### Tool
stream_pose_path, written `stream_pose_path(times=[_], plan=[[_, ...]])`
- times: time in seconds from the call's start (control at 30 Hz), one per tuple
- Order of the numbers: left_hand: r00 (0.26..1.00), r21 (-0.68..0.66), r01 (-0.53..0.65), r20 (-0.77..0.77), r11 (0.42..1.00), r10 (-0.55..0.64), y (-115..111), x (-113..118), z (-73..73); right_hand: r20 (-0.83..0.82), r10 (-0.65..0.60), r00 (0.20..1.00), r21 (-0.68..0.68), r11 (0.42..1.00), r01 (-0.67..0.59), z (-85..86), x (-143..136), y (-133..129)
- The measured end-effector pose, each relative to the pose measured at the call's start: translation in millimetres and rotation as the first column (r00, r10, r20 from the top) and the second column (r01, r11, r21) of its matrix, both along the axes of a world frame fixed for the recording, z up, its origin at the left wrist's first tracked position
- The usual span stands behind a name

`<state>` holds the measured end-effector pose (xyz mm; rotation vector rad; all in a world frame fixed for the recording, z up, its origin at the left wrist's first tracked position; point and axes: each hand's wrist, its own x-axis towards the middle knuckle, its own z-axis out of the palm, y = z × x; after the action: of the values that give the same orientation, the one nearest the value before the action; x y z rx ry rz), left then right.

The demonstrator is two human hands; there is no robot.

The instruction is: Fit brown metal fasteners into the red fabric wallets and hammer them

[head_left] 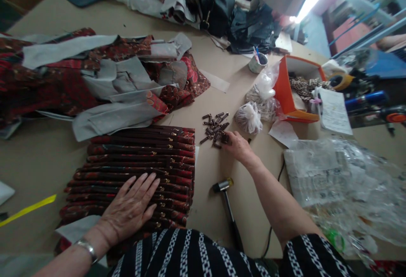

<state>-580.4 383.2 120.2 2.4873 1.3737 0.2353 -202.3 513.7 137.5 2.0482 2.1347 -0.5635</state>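
My left hand (135, 203) lies flat, fingers stretched, on a row of overlapping dark red patterned fabric pieces (182, 173) with brown zippers and gold-coloured pulls. At the right edge of a small heap of brown tabs with metal rings (211, 131), my right hand (237, 145) has its thumb and fingers bent around a dark brown tab (225, 138). The fingertips are partly hidden there. Below the heap, a hammer (229, 209) with a black handle and a black-and-yellow head rests on the table, touched by neither hand.
Patterned fabric with grey backing (127, 78) is heaped at the left. Right of the tabs are a tied plastic bag (249, 117), an orange box (283, 91) and a pen cup (257, 63). Clear plastic bags (336, 179) cover the right side. Dark bags (217, 4) lie behind.
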Motion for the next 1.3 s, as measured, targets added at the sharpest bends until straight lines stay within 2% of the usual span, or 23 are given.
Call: stream_pose_path(times=[0.13, 0.27, 0.57, 0.67, 0.8, 0.97, 1.13, 1.3], plan=[[1.0, -0.001, 0.009, 0.015, 1.0, -0.009, -0.3, -0.2, 0.2, -0.037, -0.041, 0.998, 0.029, 0.999, 0.042, -11.9, -3.5, 1.0], [0.999, 0.009, 0.012, 0.035, 1.0, -0.013, -1.3, -0.6, -1.6, -0.026, -0.068, 0.997, 0.044, 0.997, 0.069, -16.4, -0.5, 0.2], [0.999, 0.022, 0.022, 0.047, 1.0, -0.023, -0.8, 0.1, -3.4, -0.001, -0.083, 0.997, 0.038, 0.996, 0.083, -3.1, 10.6, -0.4], [0.999, 0.027, 0.022, 0.048, 0.999, -0.023, -0.6, 0.4, -2.8, -0.012, -0.051, 0.999, 0.095, 0.994, 0.052, -1.0, 0.3, 1.3], [0.999, 0.032, 0.026, 0.042, 0.999, -0.027, -0.9, -0.6, -2.0, 0.019, -0.021, 1.0, 0.111, 0.994, 0.019, -8.9, -11.2, 5.3], [0.999, 0.031, 0.03, 0.038, 0.999, -0.032, -0.7, -1.2, -3.1, 0.044, -0.002, 0.999, 0.096, 0.995, -0.002, -17.1, -0.7, 5.7], [0.998, 0.029, 0.03, 0.05, 0.999, -0.032, -0.8, -0.6, -3.6, 0.092, 0.019, 0.996, 0.104, 0.994, -0.029, -9.3, 8.4, 1.7], [0.999, 0.026, 0.032, 0.043, 0.999, -0.033, -0.6, -0.4, -2.9, 0.082, 0.092, 0.992, 0.17, 0.98, -0.105, -6.5, -9.4, 2.4]])
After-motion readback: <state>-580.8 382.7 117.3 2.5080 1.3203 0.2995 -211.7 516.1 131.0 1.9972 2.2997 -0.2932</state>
